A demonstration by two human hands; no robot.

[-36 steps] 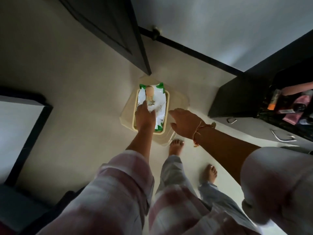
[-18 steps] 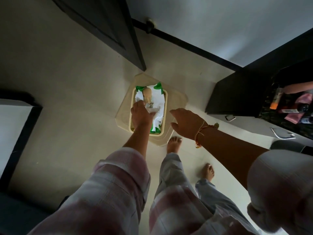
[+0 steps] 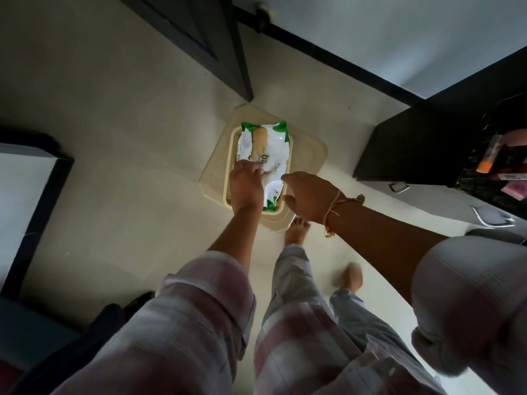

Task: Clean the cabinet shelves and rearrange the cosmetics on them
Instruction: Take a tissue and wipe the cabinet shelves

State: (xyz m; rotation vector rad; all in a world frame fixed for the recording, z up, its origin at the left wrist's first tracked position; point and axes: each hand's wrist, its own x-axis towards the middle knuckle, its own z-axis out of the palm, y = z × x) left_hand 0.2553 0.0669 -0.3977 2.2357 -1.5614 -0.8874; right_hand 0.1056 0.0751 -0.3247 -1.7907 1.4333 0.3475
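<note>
Hands apart: left hand (image 3: pixel 246 189) has slid up to pinch mid wipes pack (image 3: pixel 271 149); right hand (image 3: pixel 309 198) now nearer, loose | pack in basket (image 3: pixel 233 155) on stool (image 3: pixel 309 149); pale floor (image 3: pixel 114 124); cosmetics cabinet (image 3: pixel 413 143) far right

Left hand (image 3: pixel 246 187) on wipes pack (image 3: pixel 269 151)

The white and green soft plastic pack of wipes (image 3: pixel 271 149) is showing the big letters "ba" on its front. Smaller print is running beside those letters and along one long edge of the pack, but it is looking too small and blurry to read.
</note>
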